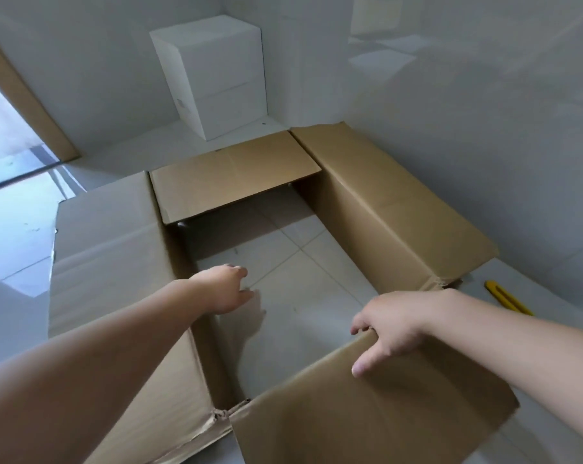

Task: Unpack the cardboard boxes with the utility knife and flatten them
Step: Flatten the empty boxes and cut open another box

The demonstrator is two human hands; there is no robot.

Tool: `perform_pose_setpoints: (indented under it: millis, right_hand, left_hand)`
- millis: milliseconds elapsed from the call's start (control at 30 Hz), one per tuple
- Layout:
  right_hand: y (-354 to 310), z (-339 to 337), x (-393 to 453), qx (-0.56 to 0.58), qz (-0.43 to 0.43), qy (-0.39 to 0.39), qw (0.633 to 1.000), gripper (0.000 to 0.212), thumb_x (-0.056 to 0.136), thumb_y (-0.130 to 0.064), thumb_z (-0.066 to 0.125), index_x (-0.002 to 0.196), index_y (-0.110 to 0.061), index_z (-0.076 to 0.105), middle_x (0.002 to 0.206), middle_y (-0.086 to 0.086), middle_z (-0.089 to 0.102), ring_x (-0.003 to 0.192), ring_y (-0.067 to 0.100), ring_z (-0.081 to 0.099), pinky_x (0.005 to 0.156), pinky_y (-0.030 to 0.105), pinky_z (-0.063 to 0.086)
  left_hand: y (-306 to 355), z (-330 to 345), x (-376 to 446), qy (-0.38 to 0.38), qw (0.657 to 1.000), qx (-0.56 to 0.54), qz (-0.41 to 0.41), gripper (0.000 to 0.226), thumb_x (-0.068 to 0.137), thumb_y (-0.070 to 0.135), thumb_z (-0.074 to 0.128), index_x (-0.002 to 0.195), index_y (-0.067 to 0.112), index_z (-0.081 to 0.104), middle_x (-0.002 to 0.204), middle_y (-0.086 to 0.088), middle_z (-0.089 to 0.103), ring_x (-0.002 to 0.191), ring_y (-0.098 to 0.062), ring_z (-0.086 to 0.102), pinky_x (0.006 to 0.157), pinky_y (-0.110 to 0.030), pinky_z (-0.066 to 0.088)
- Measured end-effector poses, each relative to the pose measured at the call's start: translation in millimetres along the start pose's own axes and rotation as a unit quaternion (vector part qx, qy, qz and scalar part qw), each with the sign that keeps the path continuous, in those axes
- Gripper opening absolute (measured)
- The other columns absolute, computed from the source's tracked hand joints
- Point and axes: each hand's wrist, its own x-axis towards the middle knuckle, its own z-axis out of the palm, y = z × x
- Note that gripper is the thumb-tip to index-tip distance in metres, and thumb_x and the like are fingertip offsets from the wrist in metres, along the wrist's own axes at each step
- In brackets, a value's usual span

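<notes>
R hand (392,324) grips the top edge of the near flap (367,406) of the brown cardboard box (393,209): fingers curl over the edge, thumb lies on the outer face, so flap is pinched between them. L hand (224,289) reaches down inside the box w/ fingers loosely curled, holding nothing; looks near or against the inner left wall, contact can't be told (some blur). Box stands open top and bottom: floor tiles (300,289) show straight through the middle, nothing inside. Left flap (106,249) splays outward, far flap (229,175) tips inward over the opening, right flap (397,212) leans out. Near-left corner (221,413) is torn and crumpled. Utility knife (507,298), yellow, lies on the floor just right of the box, behind the R forearm, untouched. A white box (216,75) sits in the far corner against the wall, closed. Judgement: cutting on this box looks done, step in hand is the flattening. Next move prob. calls for pushing opposite corners so the walls fold along their creases into a flat sheet, L hand pressing the wall out while R pulls the near side; torn corner may give unevenly. White box likely next, knife needed then.
</notes>
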Motion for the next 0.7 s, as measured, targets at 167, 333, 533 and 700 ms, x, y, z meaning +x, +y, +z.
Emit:
perform_pose_setpoints:
  millis: [167, 333, 533, 700]
  right_hand:
    - [-6.3, -5.7, 9.8, 0.038, -0.011, 0.036, 0.999, 0.069, 0.086, -0.077, 0.028, 0.117, -0.024, 0.061, 0.116, -0.003, 0.064, 0.099, 0.017, 0.057, 0.082, 0.029, 0.042]
    - [-2.4, -19.0, 29.8, -0.024, -0.015, 0.105, 0.994, 0.068, 0.083, -0.08, 0.023, 0.088, -0.022, 0.057, 0.085, -0.005, 0.06, 0.08, 0.017, 0.054, 0.075, 0.034, 0.046]
    - [-0.2, -70.3, 57.6, -0.051, 0.024, 0.174, 0.983, 0.085, 0.063, -0.092, 0.004, 0.08, -0.025, 0.054, 0.086, -0.007, 0.057, 0.083, 0.017, 0.054, 0.075, 0.034, 0.047]
    - [-12.8, -117.7, 88.5, -0.043, 0.065, 0.22, 0.972, 0.07, 0.085, -0.077, 0.025, 0.098, -0.02, 0.063, 0.1, 0.001, 0.063, 0.094, 0.022, 0.059, 0.082, 0.038, 0.049]
  left_hand:
    - [-43.1, -20.2, 30.6, 0.022, 0.999, 0.009, -0.029, 0.059, 0.093, 0.049, 0.048, 0.14, 0.014, 0.04, 0.136, -0.006, 0.045, 0.121, -0.025, 0.049, 0.098, -0.037, 0.045]
    - [-75.7, -64.8, 53.1, 0.142, 0.989, 0.012, -0.033, 0.065, 0.092, 0.041, 0.052, 0.147, 0.016, 0.026, 0.139, -0.009, 0.042, 0.125, -0.03, 0.045, 0.099, -0.039, 0.043]
    - [-124.5, -128.3, 79.9, 0.326, 0.945, 0.029, 0.015, 0.069, 0.089, 0.027, 0.055, 0.149, 0.011, 0.025, 0.155, -0.011, 0.025, 0.142, -0.027, 0.024, 0.116, -0.036, 0.021]
    - [-152.1, -154.5, 120.1, 0.312, 0.948, 0.07, -0.008, 0.076, 0.088, 0.03, 0.055, 0.15, 0.013, 0.015, 0.16, -0.006, 0.004, 0.147, -0.022, 0.002, 0.118, -0.04, 0.008]
